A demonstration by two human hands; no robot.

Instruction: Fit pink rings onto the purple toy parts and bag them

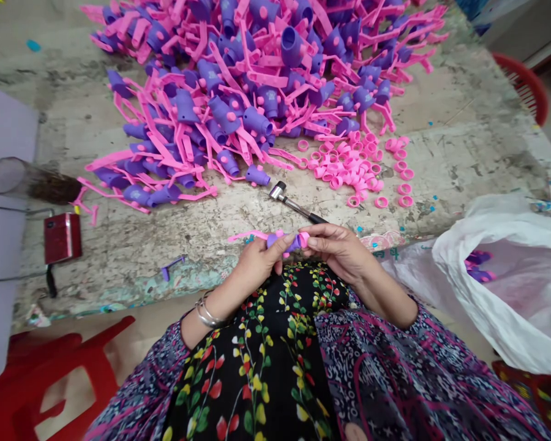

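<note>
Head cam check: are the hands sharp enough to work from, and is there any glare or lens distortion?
Head view: the left hand, right hand and purple plastic part look reasonably sharp, without obvious motion blur. Light is soft and even, with no harsh glare. Wide-lens stretching shows toward the edges, on the red stool and white plastic bag.

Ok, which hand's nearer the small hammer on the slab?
Right. The right hand sits just below the handle end of the hammer; the left hand is farther, down and left of it. Both hold a purple plastic part.
</note>
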